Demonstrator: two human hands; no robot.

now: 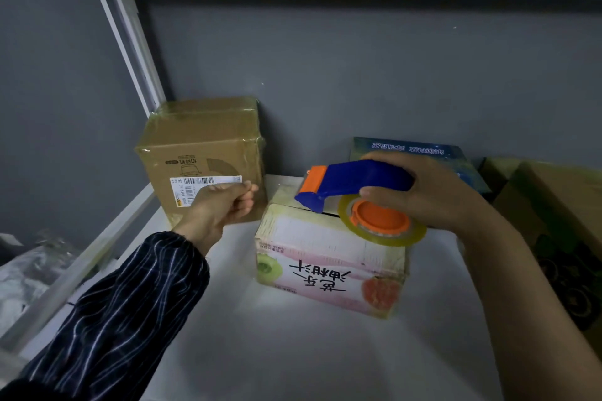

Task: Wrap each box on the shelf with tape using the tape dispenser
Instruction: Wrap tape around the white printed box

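Blue-and-orange plastic tape dispenser (358,182), long axis left-right, orange nose pointing left, rests on pink printed cardboard box (329,267), gripped by right hand (423,195); left hand (221,205) curled, grasp unclear.

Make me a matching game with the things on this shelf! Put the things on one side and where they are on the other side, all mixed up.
Things:
1. tape dispenser
2. brown cardboard box
3. pink juice box
4. blue box

Places:
A. back left corner of the shelf
B. just under the tape dispenser
C. behind the right hand
D. gripped in the right hand

Pairs: 1-D, 2-A, 3-B, 4-C.
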